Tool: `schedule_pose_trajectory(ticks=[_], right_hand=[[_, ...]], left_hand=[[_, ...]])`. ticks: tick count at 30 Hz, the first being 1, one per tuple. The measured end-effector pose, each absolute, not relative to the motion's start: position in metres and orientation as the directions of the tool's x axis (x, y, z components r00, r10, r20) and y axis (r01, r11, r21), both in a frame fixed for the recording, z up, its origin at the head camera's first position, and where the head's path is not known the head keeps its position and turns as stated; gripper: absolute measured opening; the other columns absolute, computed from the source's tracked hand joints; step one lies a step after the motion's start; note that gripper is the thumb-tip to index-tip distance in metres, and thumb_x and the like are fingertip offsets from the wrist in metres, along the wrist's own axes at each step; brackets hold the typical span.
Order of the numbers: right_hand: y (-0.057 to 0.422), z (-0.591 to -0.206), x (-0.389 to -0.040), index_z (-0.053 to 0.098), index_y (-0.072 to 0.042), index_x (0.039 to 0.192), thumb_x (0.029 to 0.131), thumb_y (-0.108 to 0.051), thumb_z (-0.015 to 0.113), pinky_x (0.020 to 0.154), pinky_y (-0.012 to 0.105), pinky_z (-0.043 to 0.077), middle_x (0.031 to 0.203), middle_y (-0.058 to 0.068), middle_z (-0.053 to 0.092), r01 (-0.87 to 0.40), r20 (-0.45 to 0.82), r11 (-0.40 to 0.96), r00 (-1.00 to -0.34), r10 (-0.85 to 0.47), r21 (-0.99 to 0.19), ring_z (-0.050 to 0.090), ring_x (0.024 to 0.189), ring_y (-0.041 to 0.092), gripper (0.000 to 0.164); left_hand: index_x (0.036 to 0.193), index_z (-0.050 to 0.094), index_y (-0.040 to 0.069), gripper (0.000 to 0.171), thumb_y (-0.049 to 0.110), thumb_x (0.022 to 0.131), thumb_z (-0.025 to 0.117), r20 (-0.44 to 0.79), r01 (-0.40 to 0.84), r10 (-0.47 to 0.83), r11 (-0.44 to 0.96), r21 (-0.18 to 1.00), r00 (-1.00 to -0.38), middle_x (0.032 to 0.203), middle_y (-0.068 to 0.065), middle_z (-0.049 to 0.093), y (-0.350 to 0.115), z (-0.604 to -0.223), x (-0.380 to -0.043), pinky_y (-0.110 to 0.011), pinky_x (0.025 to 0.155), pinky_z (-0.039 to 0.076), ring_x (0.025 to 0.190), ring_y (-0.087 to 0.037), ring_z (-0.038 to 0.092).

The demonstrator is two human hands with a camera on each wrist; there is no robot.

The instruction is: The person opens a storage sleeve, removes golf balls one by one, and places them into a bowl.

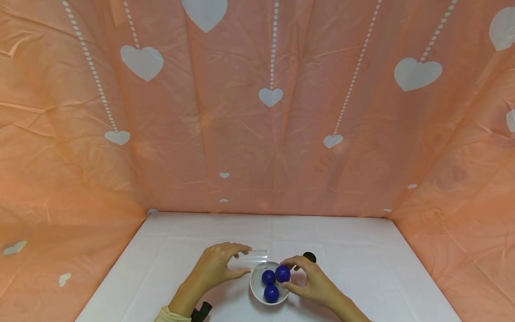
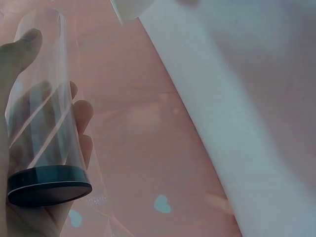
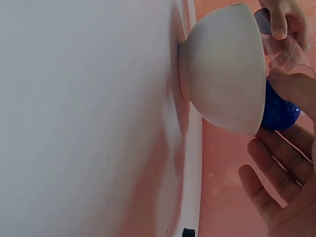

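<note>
A clear plastic tube (image 1: 257, 258) lies sideways in my left hand (image 1: 219, 266), its thumb and fingers gripping it, with one end over the bowl's far rim. The left wrist view shows the tube's black base (image 2: 49, 186) near the palm. On the table stands a white bowl (image 1: 256, 293) holding two shiny dark blue balls, one ball (image 1: 268, 277) behind the other ball (image 1: 271, 294). At the bowl's right rim, my right hand (image 1: 314, 284) pinches a third blue ball (image 1: 283, 273) between thumb and fingers; the right wrist view shows this ball (image 3: 280, 111) at the rim.
A black round object (image 1: 309, 256) shows just behind my right hand. By my left wrist is a black piece (image 1: 201, 311). The white table (image 1: 193, 232) is enclosed by orange cloth (image 1: 241, 147) with white hearts at the back and both sides.
</note>
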State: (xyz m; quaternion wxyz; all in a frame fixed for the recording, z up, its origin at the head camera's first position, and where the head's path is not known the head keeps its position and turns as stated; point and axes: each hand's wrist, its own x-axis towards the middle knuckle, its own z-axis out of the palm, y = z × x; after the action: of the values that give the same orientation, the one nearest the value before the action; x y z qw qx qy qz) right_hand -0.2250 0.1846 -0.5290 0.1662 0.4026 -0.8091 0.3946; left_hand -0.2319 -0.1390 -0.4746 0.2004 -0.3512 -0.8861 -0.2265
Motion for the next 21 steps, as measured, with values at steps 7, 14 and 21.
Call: schedule_pose_trajectory(ticks=[7, 14, 21], right_hand=[[0.185, -0.529, -0.226, 0.072, -0.009, 0.123, 0.088, -0.009, 0.090, 0.084, 0.037, 0.061, 0.114, -0.001, 0.076, -0.804, 0.619, 0.338, -0.593, -0.515, -0.489, 0.070, 0.098, 0.019, 0.039], [0.188, -0.530, -0.228, 0.073, -0.008, 0.120, 0.085, -0.001, 0.089, 0.083, 0.035, 0.060, 0.110, 0.003, 0.076, -0.808, 0.650, 0.366, -0.589, -0.480, -0.462, 0.069, 0.096, 0.016, 0.038], [0.196, -0.530, -0.228, 0.072, -0.011, 0.122, 0.089, 0.000, 0.086, 0.084, 0.035, 0.059, 0.110, 0.005, 0.076, -0.790, 0.653, 0.385, -0.612, -0.447, -0.477, 0.069, 0.096, 0.018, 0.038]], left_hand=[[0.125, 0.078, 0.020, 0.049, 0.037, 0.082, 0.096, 0.528, 0.718, 0.530, 0.650, 0.250, -0.663, 0.105, 0.009, 0.080, -0.140, -0.475, -0.233, -0.027, 0.072, 0.059, 0.085, -0.004, 0.070], [0.126, 0.076, 0.021, 0.049, 0.037, 0.083, 0.094, 0.509, 0.682, 0.500, 0.679, 0.271, -0.701, 0.106, 0.010, 0.079, -0.141, -0.476, -0.233, -0.030, 0.073, 0.059, 0.086, -0.005, 0.071], [0.127, 0.075, 0.022, 0.049, 0.037, 0.084, 0.094, 0.508, 0.643, 0.452, 0.703, 0.304, -0.734, 0.105, 0.011, 0.079, -0.144, -0.481, -0.237, -0.034, 0.075, 0.060, 0.090, -0.006, 0.071]])
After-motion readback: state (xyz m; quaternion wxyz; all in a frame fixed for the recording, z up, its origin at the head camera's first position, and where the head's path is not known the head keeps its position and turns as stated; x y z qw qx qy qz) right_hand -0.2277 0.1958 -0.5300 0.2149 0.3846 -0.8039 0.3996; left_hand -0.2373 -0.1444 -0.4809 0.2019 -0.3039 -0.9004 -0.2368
